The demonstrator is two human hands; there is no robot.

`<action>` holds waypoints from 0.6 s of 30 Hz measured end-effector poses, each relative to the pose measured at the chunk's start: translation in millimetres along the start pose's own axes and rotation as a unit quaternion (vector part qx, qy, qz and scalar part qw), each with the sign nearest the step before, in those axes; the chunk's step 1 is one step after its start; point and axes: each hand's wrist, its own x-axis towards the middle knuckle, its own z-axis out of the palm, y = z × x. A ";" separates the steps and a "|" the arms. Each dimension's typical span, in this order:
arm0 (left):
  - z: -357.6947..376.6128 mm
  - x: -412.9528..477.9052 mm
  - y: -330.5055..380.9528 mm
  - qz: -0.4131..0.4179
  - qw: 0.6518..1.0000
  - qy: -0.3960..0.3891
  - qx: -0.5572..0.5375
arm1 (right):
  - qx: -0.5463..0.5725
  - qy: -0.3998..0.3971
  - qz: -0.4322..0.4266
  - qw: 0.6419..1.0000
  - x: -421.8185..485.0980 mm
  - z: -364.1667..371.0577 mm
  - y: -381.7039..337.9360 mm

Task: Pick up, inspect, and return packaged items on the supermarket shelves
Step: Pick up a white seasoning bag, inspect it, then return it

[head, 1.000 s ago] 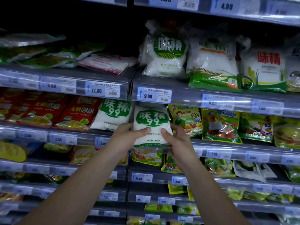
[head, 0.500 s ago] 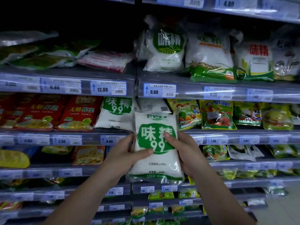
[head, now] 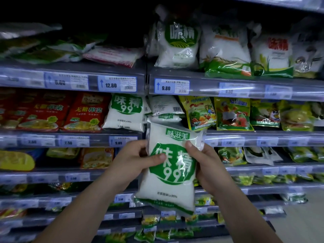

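Grey supermarket shelves [head: 73, 140] with blue price tags, stocked with seasoning packets. In front of them I hold a white plastic bag with a green round "99" label [head: 172, 171], upright and clear of the shelf. My left hand [head: 135, 161] grips its left edge, thumb on the label; my right hand [head: 204, 163] clasps its right edge.

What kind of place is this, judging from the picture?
Most likely a supermarket aisle: tiered shelves carry price tags on their edges and rows of packaged goods, and both hands hold a white bag marked 99.
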 end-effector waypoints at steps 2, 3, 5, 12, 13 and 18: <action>4.7 0.1 -1.8 0.009 1.000 0.002 0.009 | -0.005 -0.023 -0.011 1.000 -3.0 -10.2 -5.3; 6.6 -0.3 -3.7 0.009 1.000 0.002 0.008 | -0.008 -0.032 -0.015 0.999 -3.4 -14.8 -8.3; 13.6 -0.9 -7.3 0.003 1.000 -0.005 -0.012 | -0.010 -0.044 -0.018 0.999 -2.7 -27.2 -14.7; 55.0 6.5 -8.4 0.041 0.994 0.101 -0.018 | -0.002 -0.058 -0.022 0.998 1.8 -67.7 -38.7; 59.2 9.2 -6.7 0.054 0.990 0.130 -0.013 | -0.007 -0.057 -0.018 0.998 4.0 -73.0 -40.1; 84.0 22.3 13.4 0.122 0.976 0.180 0.023 | -0.058 -0.075 -0.004 0.996 11.8 -92.1 -41.9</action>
